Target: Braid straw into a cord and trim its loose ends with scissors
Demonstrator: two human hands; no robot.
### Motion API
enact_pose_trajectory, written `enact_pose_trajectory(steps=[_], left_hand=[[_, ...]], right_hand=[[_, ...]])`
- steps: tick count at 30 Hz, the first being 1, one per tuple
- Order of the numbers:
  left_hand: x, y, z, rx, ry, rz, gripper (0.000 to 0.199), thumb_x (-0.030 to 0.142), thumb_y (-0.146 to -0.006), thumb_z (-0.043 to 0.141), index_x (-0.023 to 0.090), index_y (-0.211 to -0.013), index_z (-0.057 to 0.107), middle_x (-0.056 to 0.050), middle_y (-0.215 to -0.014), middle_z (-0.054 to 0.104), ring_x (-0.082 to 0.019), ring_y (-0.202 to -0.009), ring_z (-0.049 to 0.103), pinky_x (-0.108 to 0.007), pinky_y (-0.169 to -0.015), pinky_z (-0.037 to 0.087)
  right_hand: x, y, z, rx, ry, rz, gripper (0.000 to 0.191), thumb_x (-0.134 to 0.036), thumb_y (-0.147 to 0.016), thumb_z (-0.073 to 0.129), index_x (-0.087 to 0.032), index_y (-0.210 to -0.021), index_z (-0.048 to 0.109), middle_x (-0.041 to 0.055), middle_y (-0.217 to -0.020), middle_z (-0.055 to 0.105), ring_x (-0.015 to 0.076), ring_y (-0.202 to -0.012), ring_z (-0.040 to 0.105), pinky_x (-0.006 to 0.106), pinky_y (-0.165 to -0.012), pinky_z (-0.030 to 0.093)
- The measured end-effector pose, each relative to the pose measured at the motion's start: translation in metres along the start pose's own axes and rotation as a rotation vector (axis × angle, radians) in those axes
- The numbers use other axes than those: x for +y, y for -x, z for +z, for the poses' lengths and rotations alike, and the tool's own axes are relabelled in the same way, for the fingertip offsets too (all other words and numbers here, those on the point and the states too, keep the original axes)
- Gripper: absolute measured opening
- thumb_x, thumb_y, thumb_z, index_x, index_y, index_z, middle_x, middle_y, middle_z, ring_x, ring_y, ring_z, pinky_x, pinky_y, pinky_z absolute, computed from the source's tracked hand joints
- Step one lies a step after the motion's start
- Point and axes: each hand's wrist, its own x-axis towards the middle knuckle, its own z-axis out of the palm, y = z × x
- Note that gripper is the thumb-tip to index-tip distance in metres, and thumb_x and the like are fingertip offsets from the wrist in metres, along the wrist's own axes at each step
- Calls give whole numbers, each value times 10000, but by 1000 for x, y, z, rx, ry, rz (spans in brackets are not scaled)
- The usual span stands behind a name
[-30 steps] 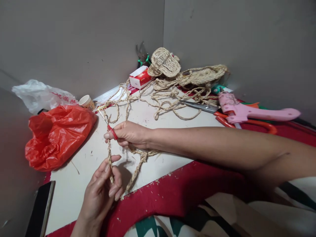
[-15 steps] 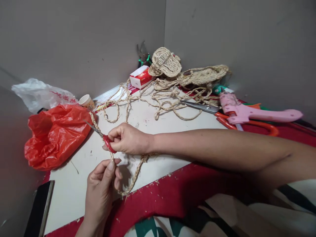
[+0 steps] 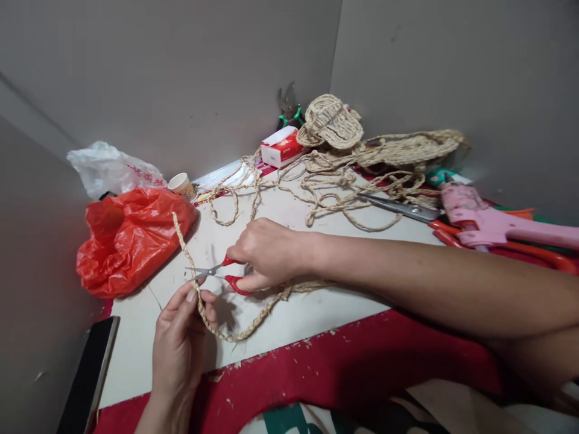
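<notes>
A braided straw cord [image 3: 256, 323] runs from under my right forearm, curves down across the white board and rises through my left hand [image 3: 181, 325]. Thumb and fingers of that hand pinch it, and its free end sticks up past them toward the red bag. My right hand [image 3: 266, 256] grips small red-handled scissors [image 3: 235, 284] by the finger loops. Their handles are spread, and the blades lie at the cord just above my left fingertips. Whether the blades have cut into the cord I cannot tell.
Left stand a red plastic bag [image 3: 131, 241], a clear bag [image 3: 113, 169], a paper cup [image 3: 181, 185] and a phone [image 3: 88, 374]. Behind lie coiled straw rope [image 3: 335, 120], a red-white box [image 3: 281, 146] and pliers [image 3: 289, 108]. Large scissors [image 3: 407, 208] and a pink glue gun [image 3: 488, 217] lie right.
The scissors have swung from pointing up along the cord to lying across it, and their handles have spread. The camera view has shifted left.
</notes>
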Motion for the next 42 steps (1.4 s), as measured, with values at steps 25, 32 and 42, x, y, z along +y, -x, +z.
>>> enact_pose_trajectory(steps=[25, 32, 42], left_hand=[[-12, -4, -6, 72, -224, 138, 162, 288, -750, 764, 157, -841, 734, -48, -770, 716, -90, -540, 571, -198, -514, 481], [-12, -3, -4, 105, -212, 144, 216, 279, -714, 791, 152, -879, 733, -48, -743, 714, -96, -538, 574, -213, -521, 498], [-11, -3, -5, 122, -215, 170, 302, 286, -702, 800, 164, -969, 731, -46, -737, 715, -98, -538, 587, -213, -526, 499]], right_hand=[[-4, -1, 6, -72, 170, -53, 424, -494, -872, 490, -146, -830, 728, 112, -715, 713, 222, -683, 639, 312, -585, 290], [-5, -1, 2, -131, 165, -55, 423, -498, -880, 498, -154, -848, 741, 114, -733, 721, 218, -697, 630, 305, -587, 301], [0, -3, 7, -94, 158, -90, 336, -363, -903, 485, -145, -805, 721, 100, -754, 721, 180, -664, 610, 297, -580, 268]])
